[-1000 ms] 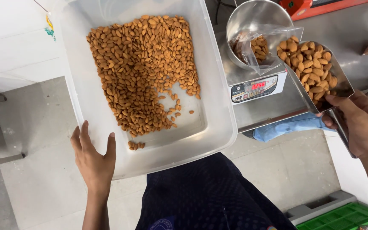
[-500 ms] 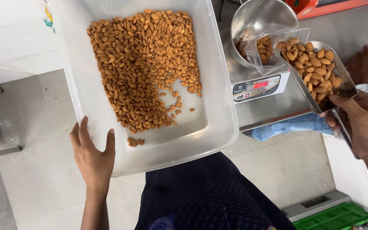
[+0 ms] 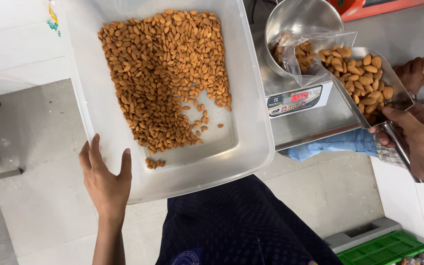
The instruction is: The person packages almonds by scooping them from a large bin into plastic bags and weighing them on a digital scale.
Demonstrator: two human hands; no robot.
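Observation:
A clear plastic tub (image 3: 251, 113) holds a heap of almonds (image 3: 160, 73) spread over its floor. My left hand (image 3: 105, 176) supports the tub from below at its near left corner, fingers spread against the underside. My right hand (image 3: 415, 137) grips the handle of a metal scoop (image 3: 369, 78) loaded with almonds. The scoop's mouth is tipped toward a clear plastic bag (image 3: 300, 49) sitting in a steel bowl (image 3: 295, 19) on a small digital scale (image 3: 295, 98). Some almonds lie in the bag.
The scale rests on a steel counter (image 3: 320, 122) with a blue cloth (image 3: 334, 145) hanging at its edge. Another person's hand (image 3: 420, 71) shows at the far right. A green crate (image 3: 388, 248) stands on the tiled floor (image 3: 40, 172) at lower right.
The scoop has moved slightly left and up, closer to the bag's mouth. The tub and my left hand hold steady.

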